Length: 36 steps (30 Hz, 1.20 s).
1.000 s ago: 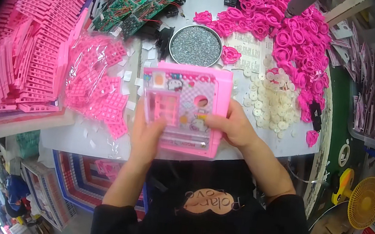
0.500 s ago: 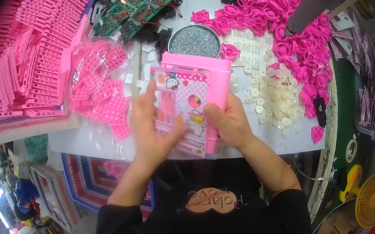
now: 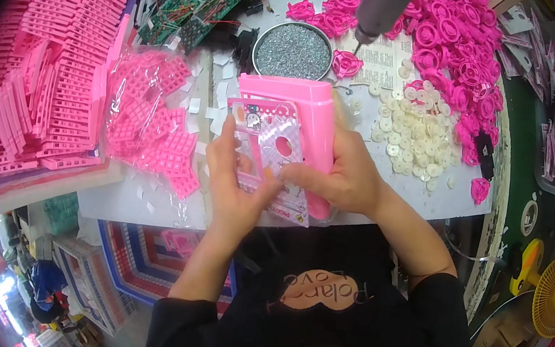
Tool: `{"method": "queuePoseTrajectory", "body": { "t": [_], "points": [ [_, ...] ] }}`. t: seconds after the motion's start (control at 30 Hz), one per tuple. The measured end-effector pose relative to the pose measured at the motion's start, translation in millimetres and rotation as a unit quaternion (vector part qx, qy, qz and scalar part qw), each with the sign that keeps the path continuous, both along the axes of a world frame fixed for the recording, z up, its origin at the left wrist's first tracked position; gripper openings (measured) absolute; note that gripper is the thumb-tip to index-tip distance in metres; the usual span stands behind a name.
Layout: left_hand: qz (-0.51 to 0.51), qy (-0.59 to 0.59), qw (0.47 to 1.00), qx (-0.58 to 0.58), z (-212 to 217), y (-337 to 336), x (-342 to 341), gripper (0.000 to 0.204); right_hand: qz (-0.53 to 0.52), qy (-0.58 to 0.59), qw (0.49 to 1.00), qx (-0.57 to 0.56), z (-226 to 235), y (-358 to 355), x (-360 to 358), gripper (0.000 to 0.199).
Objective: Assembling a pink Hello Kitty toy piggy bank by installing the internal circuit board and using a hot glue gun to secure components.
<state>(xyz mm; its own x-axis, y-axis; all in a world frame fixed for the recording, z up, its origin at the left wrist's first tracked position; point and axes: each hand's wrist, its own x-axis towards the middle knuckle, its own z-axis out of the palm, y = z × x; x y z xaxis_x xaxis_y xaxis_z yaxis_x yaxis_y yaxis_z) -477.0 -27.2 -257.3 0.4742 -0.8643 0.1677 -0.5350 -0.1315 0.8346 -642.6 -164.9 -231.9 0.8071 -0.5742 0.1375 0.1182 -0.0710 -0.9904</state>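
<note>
In front of me, over the near edge of the table, I hold a pink plastic casing [image 3: 316, 122] tilted between both hands. On its front lies a printed cartoon panel [image 3: 271, 126], pink and white with cut-out openings and a glossy surface. My left hand [image 3: 237, 185] grips the panel's left side, fingers at its edge and thumb across its lower part. Wrapped round the casing's right side is my right hand [image 3: 351, 177], its thumb pressing on the panel. The right fingers behind the casing are hidden.
Beyond the casing stands a round tin of small screws [image 3: 292, 51]. An electric screwdriver [image 3: 382, 11] hangs above. White plastic discs [image 3: 414, 132] and pink ring parts [image 3: 451, 49] lie right; bagged pink keypads [image 3: 148, 109], stacked pink strips [image 3: 64, 23] and circuit boards [image 3: 205, 4] left.
My right thumb has moved left from the casing's edge onto the panel. The casing and panel have tilted a little. In the picture, the screwdriver has shifted left.
</note>
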Motion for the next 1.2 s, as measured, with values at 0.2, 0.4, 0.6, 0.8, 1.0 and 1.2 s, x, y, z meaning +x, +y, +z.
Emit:
{"method": "queuePoseTrajectory", "body": {
  "t": [0.2,0.4,0.6,0.8,1.0,1.2],
  "points": [
    [0.002,-0.077,0.997,0.010,3,4,-6,0.109,0.047,-0.031,0.995,0.082,-2,5,10,0.049],
    [0.047,0.177,0.981,-0.060,4,-2,14,0.074,0.075,0.007,0.971,0.229,2,-3,8,0.055],
    [0.090,0.337,0.935,-0.055,12,-8,39,0.035,0.126,0.061,0.959,0.245,-4,-5,-10,0.068],
    [0.071,0.348,0.929,-0.108,13,-20,33,0.029,0.116,0.013,0.943,0.312,-22,14,-27,0.072],
    [0.081,0.338,0.928,-0.134,22,-19,31,0.033,0.095,0.006,0.942,0.322,-13,17,-31,0.072],
    [0.086,0.339,0.929,-0.124,25,-20,31,0.037,0.081,-0.035,0.947,0.309,-9,21,-34,0.074]
  ]
}}
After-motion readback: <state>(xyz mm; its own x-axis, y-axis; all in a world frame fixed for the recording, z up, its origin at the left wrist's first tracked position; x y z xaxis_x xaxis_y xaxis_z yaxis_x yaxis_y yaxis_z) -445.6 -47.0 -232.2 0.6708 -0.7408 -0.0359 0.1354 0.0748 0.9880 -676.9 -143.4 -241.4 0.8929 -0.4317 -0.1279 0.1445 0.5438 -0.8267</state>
